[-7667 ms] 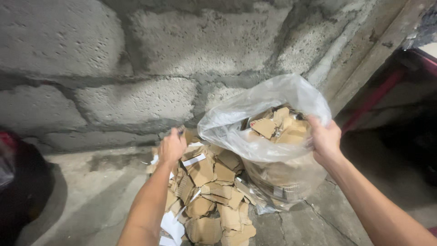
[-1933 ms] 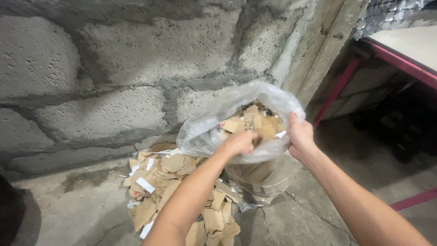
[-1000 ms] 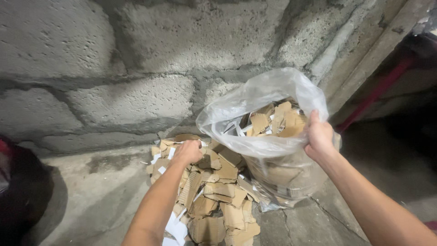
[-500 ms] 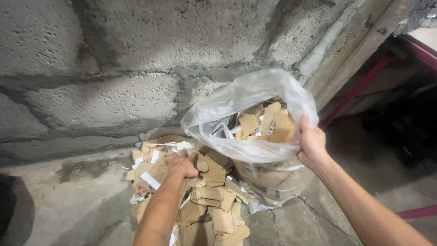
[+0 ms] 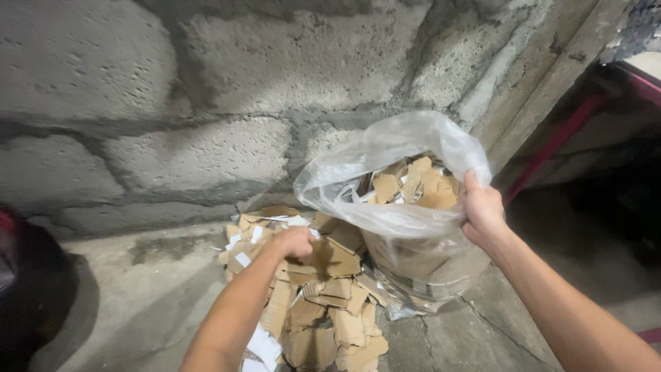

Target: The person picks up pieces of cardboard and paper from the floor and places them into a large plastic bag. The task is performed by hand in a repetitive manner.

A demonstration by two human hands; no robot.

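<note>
A clear plastic bag (image 5: 385,158) stuffed with brown cardboard scraps (image 5: 413,186) stands on the concrete floor against a block wall. My right hand (image 5: 480,208) grips the bag's rim on its right side and holds it open. Left of the bag lies a pile of torn cardboard pieces (image 5: 323,296) with bits of white paper. My left hand (image 5: 295,242) is closed down on the top of that pile, gripping cardboard pieces.
A rough grey block wall (image 5: 227,103) runs behind the pile. A table with red metal legs (image 5: 551,145) stands at the right. A dark object (image 5: 27,289) sits at the left edge. The concrete floor (image 5: 138,296) is cracked.
My left hand went from the bag's mouth down to the pile and closed on cardboard pieces. My right hand kept hold of the bag's rim.
</note>
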